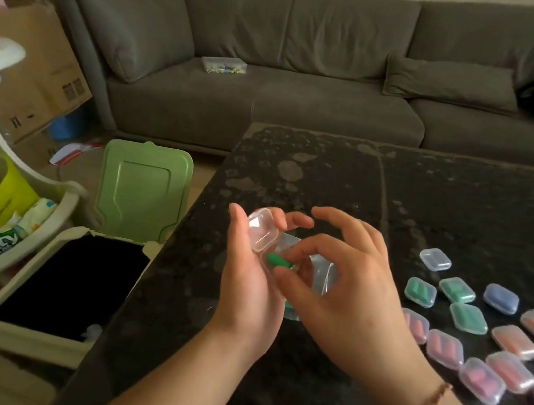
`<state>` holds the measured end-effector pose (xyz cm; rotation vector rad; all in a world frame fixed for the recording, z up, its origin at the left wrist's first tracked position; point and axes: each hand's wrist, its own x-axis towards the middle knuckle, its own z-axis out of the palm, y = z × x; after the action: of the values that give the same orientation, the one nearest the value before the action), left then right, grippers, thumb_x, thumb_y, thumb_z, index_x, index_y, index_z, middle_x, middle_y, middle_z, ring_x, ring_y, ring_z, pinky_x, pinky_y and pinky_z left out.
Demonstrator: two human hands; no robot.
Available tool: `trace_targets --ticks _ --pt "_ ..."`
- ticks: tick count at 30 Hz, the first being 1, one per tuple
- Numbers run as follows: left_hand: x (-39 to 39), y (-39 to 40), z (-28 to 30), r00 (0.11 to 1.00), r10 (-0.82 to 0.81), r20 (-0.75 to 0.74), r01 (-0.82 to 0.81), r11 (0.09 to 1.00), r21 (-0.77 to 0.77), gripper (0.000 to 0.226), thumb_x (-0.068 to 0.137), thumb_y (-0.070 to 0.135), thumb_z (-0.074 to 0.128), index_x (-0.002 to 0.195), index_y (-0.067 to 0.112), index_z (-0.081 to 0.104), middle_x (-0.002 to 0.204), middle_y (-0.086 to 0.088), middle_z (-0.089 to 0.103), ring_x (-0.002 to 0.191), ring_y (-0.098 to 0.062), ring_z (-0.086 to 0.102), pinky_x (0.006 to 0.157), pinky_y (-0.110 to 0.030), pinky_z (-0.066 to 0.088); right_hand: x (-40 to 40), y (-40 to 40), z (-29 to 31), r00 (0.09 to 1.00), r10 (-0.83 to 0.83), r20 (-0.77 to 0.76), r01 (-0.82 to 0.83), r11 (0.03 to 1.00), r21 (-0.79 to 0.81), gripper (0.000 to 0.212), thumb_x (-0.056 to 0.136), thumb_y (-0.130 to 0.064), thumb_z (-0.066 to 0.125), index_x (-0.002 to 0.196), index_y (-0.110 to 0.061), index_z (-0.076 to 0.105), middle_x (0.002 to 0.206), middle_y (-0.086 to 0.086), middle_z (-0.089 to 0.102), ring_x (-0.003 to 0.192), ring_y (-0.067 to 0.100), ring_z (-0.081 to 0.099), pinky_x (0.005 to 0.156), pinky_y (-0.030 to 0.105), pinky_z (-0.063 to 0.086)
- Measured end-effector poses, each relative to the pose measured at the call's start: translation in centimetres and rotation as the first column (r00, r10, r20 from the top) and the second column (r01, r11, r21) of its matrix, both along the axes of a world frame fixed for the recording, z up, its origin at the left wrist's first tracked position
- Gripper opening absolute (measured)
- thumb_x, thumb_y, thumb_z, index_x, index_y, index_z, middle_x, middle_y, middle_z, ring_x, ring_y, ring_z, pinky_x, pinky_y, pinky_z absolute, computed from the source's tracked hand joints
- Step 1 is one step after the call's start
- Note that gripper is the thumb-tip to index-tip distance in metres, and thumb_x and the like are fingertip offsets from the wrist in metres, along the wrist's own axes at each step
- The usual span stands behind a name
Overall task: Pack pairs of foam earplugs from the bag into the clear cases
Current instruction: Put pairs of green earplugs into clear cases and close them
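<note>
Beside the dark speckled table [331,177], an open green-lidded bin [142,190] stands on the floor before a grey sofa [281,48]. Left hand [245,289] holds an open clear case [263,229]; right hand [343,283] pinches a small bag [317,272] with a green earplug [279,261]. Filled cases [470,319] lie rightward.

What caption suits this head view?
Hands hold a case and a green earplug above the table.
</note>
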<state>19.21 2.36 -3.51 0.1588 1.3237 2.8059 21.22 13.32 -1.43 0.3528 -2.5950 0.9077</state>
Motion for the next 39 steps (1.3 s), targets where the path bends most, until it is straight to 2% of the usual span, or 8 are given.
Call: trace_targets --ticks 8,13,16,18,22,26,29,39 --pt "0.1 -0.2 -0.5 0.991 -0.064 0.12 0.045 0.987 0.153 0.066 0.091 0.073 0.024 0.077 0.018 0.057 0.097 -0.005 0.066 0.091 -0.022 0.064 0.085 -0.037 0.05 0.1 -0.4 -0.3 0.999 0.023 0.033 -0.024 0.999 0.036 0.021 0.072 -0.054 0.069 0.087 -0.039 0.069 0.136 -0.025 0.042 0.131 0.003 0.026 0.097 0.023 0.031" --pt "-0.5 -1.0 -0.4 0.982 -0.036 0.185 -0.005 0.977 0.214 0.064 0.095 0.07 0.027 0.076 0.017 0.057 0.089 -0.004 0.067 0.075 -0.019 0.065 0.069 -0.031 0.054 -0.3 0.7 1.1 0.997 0.077 0.005 -0.077 0.997 -0.001 0.027 0.07 -0.058 0.066 0.089 -0.04 0.07 0.135 -0.021 0.045 0.132 0.001 0.03 0.098 0.017 0.03" --pt "-1.5 -2.3 -0.3 0.954 0.054 0.294 -0.126 0.965 0.23 0.059 0.097 0.067 0.033 0.077 0.017 0.057 0.085 -0.004 0.066 0.061 -0.018 0.056 0.059 -0.026 0.044 -0.8 2.9 2.3 0.995 -0.037 -0.096 0.02 0.984 -0.175 0.007 0.078 -0.039 0.071 0.082 -0.034 0.07 0.1 -0.017 0.062 0.098 -0.004 0.056 0.081 0.014 0.042" --pt "-1.9 -2.7 -0.4 0.923 0.098 0.372 -0.185 0.961 0.206 0.056 0.098 0.065 0.034 0.079 0.016 0.055 0.079 -0.004 0.063 0.055 -0.017 0.05 0.054 -0.025 0.041 -1.7 4.8 2.2 0.991 -0.129 0.042 0.132 0.989 -0.065 0.011 0.08 -0.027 0.071 0.071 -0.033 0.067 0.071 -0.013 0.062 0.07 0.001 0.059 0.066 0.02 0.05" --pt "-1.9 -2.2 -0.8 0.878 0.123 0.463 -0.189 0.977 0.099 0.056 0.096 0.067 0.036 0.08 0.016 0.054 0.072 -0.003 0.059 0.053 -0.016 0.049 0.052 -0.025 0.041 -2.8 5.7 0.5 0.88 -0.186 0.437 0.033 0.942 0.333 0.023 0.084 -0.027 0.065 0.064 -0.039 0.064 0.069 -0.014 0.063 0.068 0.005 0.062 0.066 0.027 0.055" --pt "-1.8 -1.5 -1.2 0.864 0.157 0.478 -0.172 0.985 -0.012 0.057 0.096 0.065 0.039 0.076 0.015 0.057 0.075 -0.004 0.063 0.058 -0.018 0.051 0.056 -0.028 0.044 -3.1 5.0 -0.8 0.885 -0.137 0.444 -0.035 0.933 0.357 0.008 0.085 -0.039 0.068 0.078 -0.038 0.072 0.066 -0.013 0.061 0.064 0.004 0.06 0.056 0.021 0.05" --pt "-1.9 -1.4 -1.5 0.857 0.155 0.492 -0.154 0.987 -0.041 0.059 0.094 0.068 0.04 0.074 0.016 0.059 0.075 -0.003 0.064 0.061 -0.018 0.054 0.061 -0.03 0.048 -3.4 4.9 -1.2 0.896 -0.068 0.439 -0.069 0.955 0.288 0.015 0.078 -0.052 0.073 0.069 -0.039 0.071 0.057 -0.014 0.059 0.059 0.003 0.058 0.055 0.021 0.048" --pt "-1.9 -1.0 -1.6 0.841 0.17 0.513 -0.141 0.985 -0.094 0.059 0.094 0.068 0.04 0.073 0.016 0.059 0.074 -0.004 0.063 0.063 -0.019 0.056 0.067 -0.033 0.051 -3.4 3.6 -3.1 0.929 -0.025 0.369 -0.137 0.904 0.405 0.019 0.086 -0.051 0.064 0.098 -0.04 0.072 0.062 -0.018 0.047 0.065 0.004 0.051 0.056 0.017 0.039"
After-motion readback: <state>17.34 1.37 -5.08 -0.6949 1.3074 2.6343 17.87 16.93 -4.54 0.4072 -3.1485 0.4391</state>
